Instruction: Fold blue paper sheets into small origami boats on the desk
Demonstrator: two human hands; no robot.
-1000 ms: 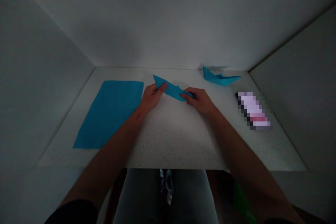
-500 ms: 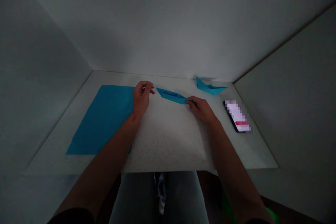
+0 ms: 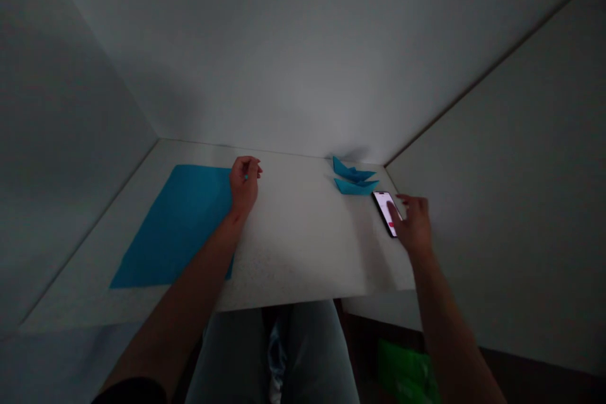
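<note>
My left hand (image 3: 243,186) rests above the right edge of a large blue sheet of paper (image 3: 182,221), its fingers loosely curled in with nothing seen in them. At the right, my right hand (image 3: 413,221) hovers over a phone (image 3: 382,205) with a lit screen, thumb and fingers apart; it covers the phone's right side. Whether the thumb touches the screen I cannot tell. Just left of the phone stand two folded blue paper boats: the back boat (image 3: 350,170) near the wall and the front boat (image 3: 355,187) close before it.
The white table (image 3: 293,246) is boxed in by a back wall (image 3: 265,76) and a right panel (image 3: 497,189). My legs (image 3: 307,360) are under its front edge. Something green (image 3: 407,372) lies on the floor at the lower right.
My right hand has let go of the second boat, which now sits in front of the first, and has moved right over the phone. The view has turned right.
</note>
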